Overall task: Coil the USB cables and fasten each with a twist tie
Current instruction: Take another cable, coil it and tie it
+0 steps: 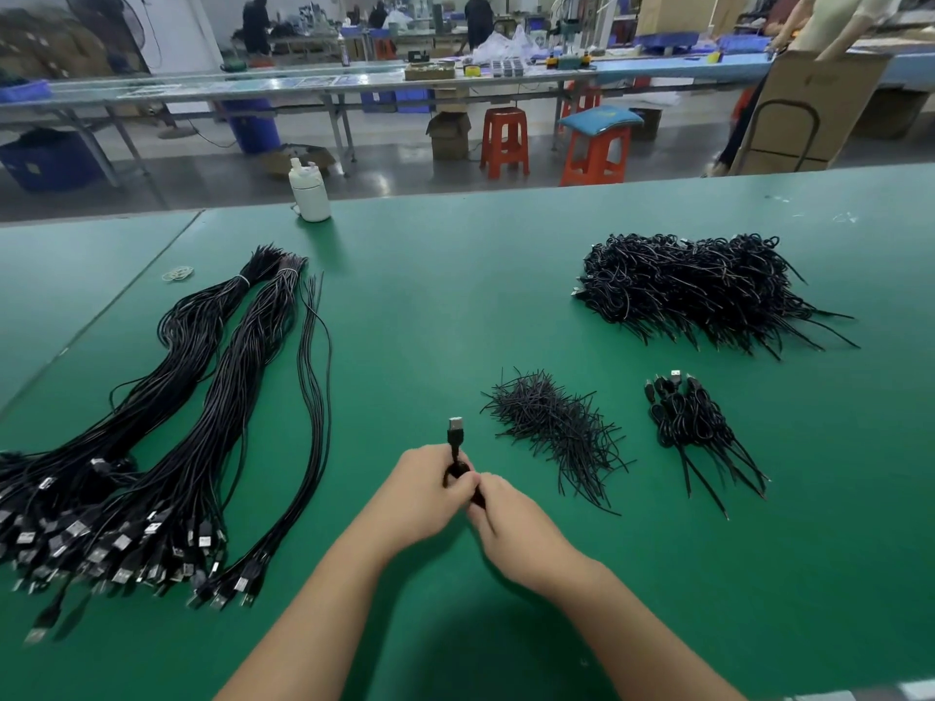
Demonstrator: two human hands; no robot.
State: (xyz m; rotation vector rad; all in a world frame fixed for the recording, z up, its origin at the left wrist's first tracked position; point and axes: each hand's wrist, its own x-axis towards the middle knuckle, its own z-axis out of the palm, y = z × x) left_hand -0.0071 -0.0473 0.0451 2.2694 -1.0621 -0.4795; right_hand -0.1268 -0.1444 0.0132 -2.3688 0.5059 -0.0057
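Just below the middle of the frame the left hand (430,485) and right hand (511,523) meet over the green table (455,306), and between them they hide most of a coiled USB cable (457,455); only its plug and a short loop stick up above the left fingers. The left grip is curled round the coil, and the right grip pinches something dark at the coil's lower end, too covered to say whether it is a twist tie or the cable's tail. The long bundles of uncoiled cables (167,427) run off the left edge, their plugs blurred at the lower left. The loose heap of twist ties (554,427) lies just right of the hands, with a small pile of tied coils (698,422) beyond it and a large pile of tied coils (703,290) at the upper right. A white bottle (309,192) stands at the table's far edge. Bare green surface lies between the hands and that edge, and along the lower right.
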